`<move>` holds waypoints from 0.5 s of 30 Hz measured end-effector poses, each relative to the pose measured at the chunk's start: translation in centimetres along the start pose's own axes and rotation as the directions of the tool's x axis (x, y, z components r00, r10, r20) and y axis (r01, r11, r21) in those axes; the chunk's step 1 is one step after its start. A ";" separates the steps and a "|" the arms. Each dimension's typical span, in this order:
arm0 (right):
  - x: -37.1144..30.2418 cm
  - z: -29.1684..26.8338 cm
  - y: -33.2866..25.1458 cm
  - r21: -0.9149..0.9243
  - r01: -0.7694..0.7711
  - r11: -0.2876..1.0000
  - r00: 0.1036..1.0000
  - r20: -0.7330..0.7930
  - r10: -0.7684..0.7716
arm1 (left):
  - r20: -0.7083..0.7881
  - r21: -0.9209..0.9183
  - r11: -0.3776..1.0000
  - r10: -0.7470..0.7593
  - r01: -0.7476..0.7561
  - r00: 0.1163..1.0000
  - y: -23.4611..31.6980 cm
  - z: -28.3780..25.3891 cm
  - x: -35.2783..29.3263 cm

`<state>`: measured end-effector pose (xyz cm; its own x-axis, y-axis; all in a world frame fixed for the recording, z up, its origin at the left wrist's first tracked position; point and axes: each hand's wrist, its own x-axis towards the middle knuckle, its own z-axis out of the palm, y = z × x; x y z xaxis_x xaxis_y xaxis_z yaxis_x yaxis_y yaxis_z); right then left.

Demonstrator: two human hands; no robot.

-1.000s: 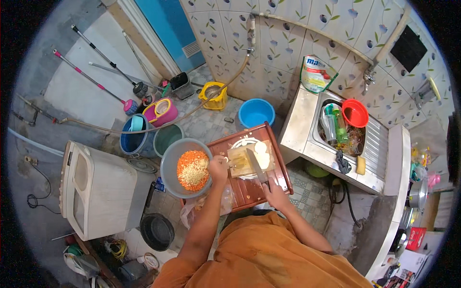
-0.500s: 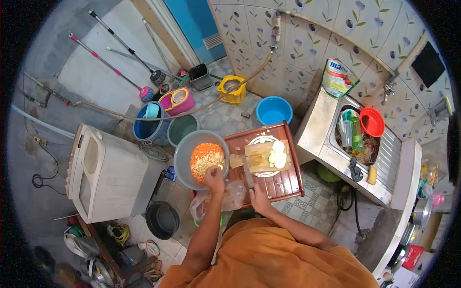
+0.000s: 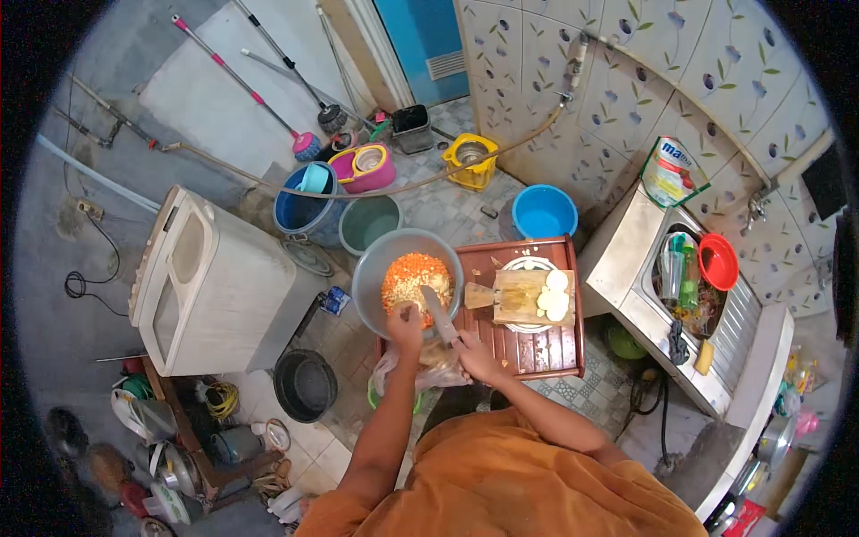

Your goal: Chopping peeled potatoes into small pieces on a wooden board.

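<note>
**Tiled wash corner, and both hands meet at the bowl**

Flowered tile wall at the back, metal sink off to the right, and here in the middle a low red-brown table carries the work. On it sits a white plate, and across that plate lies a wooden cutting board, perhaps set there for a little height. Round pale slices bunch at the board's far right, leaving the rest of the wood free for the blade, I'd judge. The board's handle points left, ending just beside a grey bowl, a handy short reach between the two!

Inside the bowl: chopped orange pieces, with chopped pale pieces heaped over them. And look at the right hand, fingers wrapped firmly around the handle of a broad knife, its blade slanting over the bowl, so anything clinging would likely drop inside. The left hand comes in over the near rim, fingers curled inward; whether the tips meet or pinch a morsel, I cannot tell. Below the knife, a clear plastic bag lies crumpled at the table's near edge.
</note>
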<state>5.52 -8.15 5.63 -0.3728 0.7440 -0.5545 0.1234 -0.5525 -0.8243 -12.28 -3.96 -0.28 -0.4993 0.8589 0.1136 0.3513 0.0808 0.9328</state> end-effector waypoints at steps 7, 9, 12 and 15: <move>-2.0 -2.5 -0.3 0.117 -0.089 0.989 0.996 0.009 0.088 | 0.110 -0.183 0.983 0.020 0.001 0.994 0.4 3.2 -0.6; -2.8 -2.9 -0.7 0.163 -0.115 0.980 0.993 0.018 0.113 | 0.256 -0.253 0.944 -0.147 0.213 0.955 0.4 4.2 -0.9; -4.6 -3.5 -1.6 0.090 -0.056 0.994 0.994 -0.087 0.064 | 0.108 -0.240 0.969 -0.027 0.052 0.994 0.0 5.9 -0.7; -5.4 -5.1 1.2 -0.381 0.234 0.894 0.820 -0.417 -0.392 | 0.270 -0.145 0.987 -0.023 0.064 0.963 2.9 8.3 -1.0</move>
<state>12.36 -10.94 7.08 0.0299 0.9834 -0.1789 0.3740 -0.1770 -0.9104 -4.22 -0.36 -0.55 -0.2747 0.9615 -0.0040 0.2003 0.0613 0.9778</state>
